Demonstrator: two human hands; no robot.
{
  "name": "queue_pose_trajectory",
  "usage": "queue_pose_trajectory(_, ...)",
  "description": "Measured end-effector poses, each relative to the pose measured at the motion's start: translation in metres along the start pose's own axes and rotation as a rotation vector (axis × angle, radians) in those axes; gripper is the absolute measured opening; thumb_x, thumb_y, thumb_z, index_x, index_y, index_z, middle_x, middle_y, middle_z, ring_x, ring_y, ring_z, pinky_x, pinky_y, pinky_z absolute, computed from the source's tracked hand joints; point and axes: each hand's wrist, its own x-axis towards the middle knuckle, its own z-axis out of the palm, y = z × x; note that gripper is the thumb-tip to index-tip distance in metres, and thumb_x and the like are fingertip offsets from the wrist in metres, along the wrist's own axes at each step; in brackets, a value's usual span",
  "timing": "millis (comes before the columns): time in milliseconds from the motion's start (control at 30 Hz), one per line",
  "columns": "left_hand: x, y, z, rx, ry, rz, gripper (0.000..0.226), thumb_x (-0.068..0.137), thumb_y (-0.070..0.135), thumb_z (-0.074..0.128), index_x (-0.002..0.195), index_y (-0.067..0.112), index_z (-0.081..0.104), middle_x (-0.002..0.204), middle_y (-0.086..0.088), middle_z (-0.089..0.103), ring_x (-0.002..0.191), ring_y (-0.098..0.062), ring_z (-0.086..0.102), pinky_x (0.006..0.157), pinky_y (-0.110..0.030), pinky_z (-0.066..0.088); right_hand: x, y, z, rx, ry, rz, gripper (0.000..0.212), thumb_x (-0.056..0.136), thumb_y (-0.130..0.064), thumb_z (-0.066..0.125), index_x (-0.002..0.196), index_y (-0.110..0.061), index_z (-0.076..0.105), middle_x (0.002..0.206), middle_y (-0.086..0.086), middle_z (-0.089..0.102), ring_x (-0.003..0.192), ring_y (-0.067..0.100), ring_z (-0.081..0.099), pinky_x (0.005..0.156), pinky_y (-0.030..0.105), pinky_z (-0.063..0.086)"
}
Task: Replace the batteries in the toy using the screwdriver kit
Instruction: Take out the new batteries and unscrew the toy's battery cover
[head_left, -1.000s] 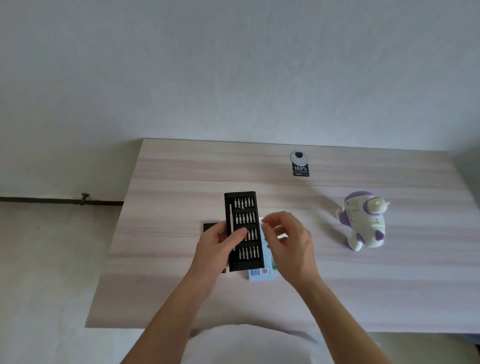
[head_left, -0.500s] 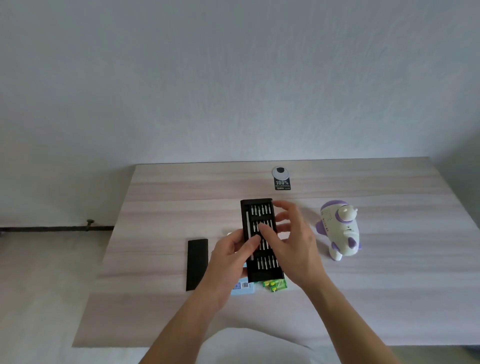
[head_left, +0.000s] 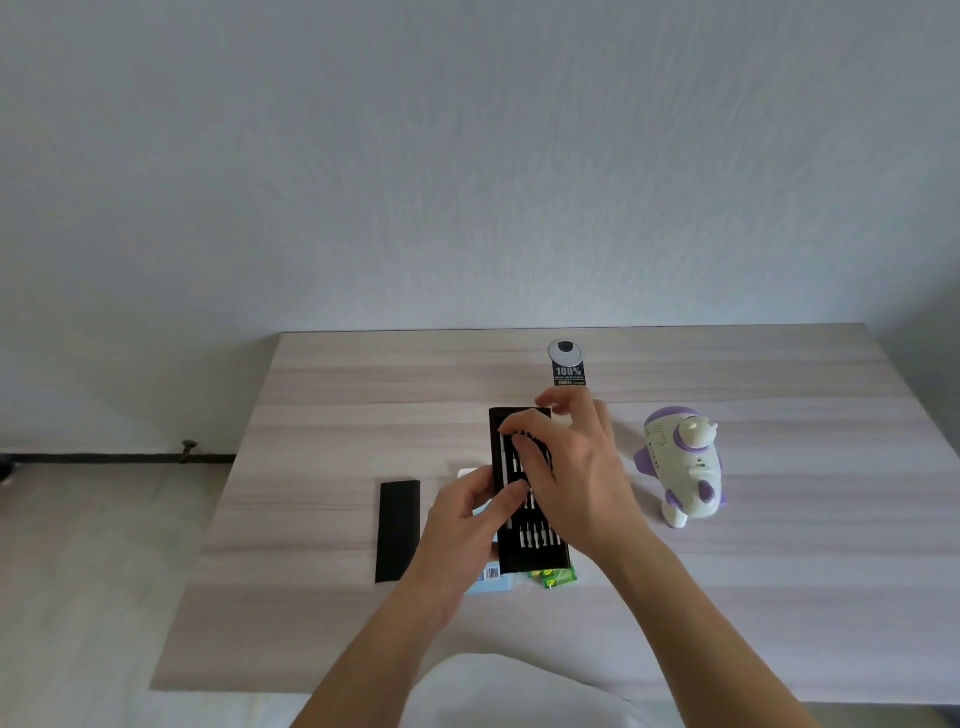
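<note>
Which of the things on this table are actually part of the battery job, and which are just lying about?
Part of the job:
screwdriver kit tray, held by the left hand, right hand over its bits
toy
green batteries
black sleeve, apparently the kit's cover

Just lying about:
round tag marked 100%
light blue pack, purpose unclear

We have a single head-worn wide-angle view, looking forward and down from above the near edge of the desk (head_left: 332, 545), close over both forearms, the wall (head_left: 467, 156) filling the upper half.
</note>
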Motion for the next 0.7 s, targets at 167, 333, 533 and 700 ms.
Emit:
queue_pose_trajectory(167, 0.001, -0.001, -0.004, 0.006, -0.006, 0.008, 0.016, 0.099, 0.02, 0.059, 0.105, 0.018, 0.073, 0.1, -0.008, 0.075, 0.094, -0.024, 0.074, 0.081, -0.046, 0.062, 0.005, -0.006, 0.002, -0.002, -0.02, -0.008, 0.017, 0.095, -0.014, 0.057, 0.103, -0.024, 0.068, 0.094, -0.005, 0.042, 0.086, 0.019, 0.046, 0.069, 0.026, 0.039)
queue_pose_trajectory(333, 0.002, 0.0, -0.008, 0.02, -0.017, 0.014, 0.016, 0.098, 0.02, 0.06, 0.109, 0.019, 0.073, 0.103, -0.007, 0.075, 0.094, -0.022, 0.074, 0.081, -0.044, 0.062, 0.012, -0.008, 0.002, 0.012, -0.073, -0.009, 0.018, 0.096, -0.012, 0.053, 0.1, -0.021, 0.068, 0.086, -0.005, 0.046, 0.084, 0.018, 0.049, 0.065, 0.031, 0.044)
queue_pose_trajectory(533, 0.004, -0.003, -0.015, -0.01, -0.004, -0.009, 0.014, 0.097, 0.02, 0.063, 0.105, 0.015, 0.074, 0.102, -0.01, 0.074, 0.094, -0.023, 0.074, 0.075, -0.041, 0.062, 0.011, -0.01, 0.007, -0.044, -0.159, -0.031, 0.017, 0.097, -0.018, 0.049, 0.098, -0.023, 0.065, 0.088, -0.005, 0.049, 0.087, 0.016, 0.045, 0.063, 0.034, 0.046)
queue_pose_trajectory(700, 0.002, -0.005, -0.017, -0.037, -0.004, -0.022, 0.016, 0.097, 0.017, 0.063, 0.107, 0.009, 0.072, 0.102, -0.011, 0.075, 0.091, -0.022, 0.075, 0.069, -0.035, 0.061, 0.011, -0.009, 0.01, -0.057, -0.219, -0.049, 0.017, 0.096, -0.019, 0.049, 0.097, -0.024, 0.065, 0.089, -0.004, 0.048, 0.087, 0.018, 0.045, 0.067, 0.034, 0.047)
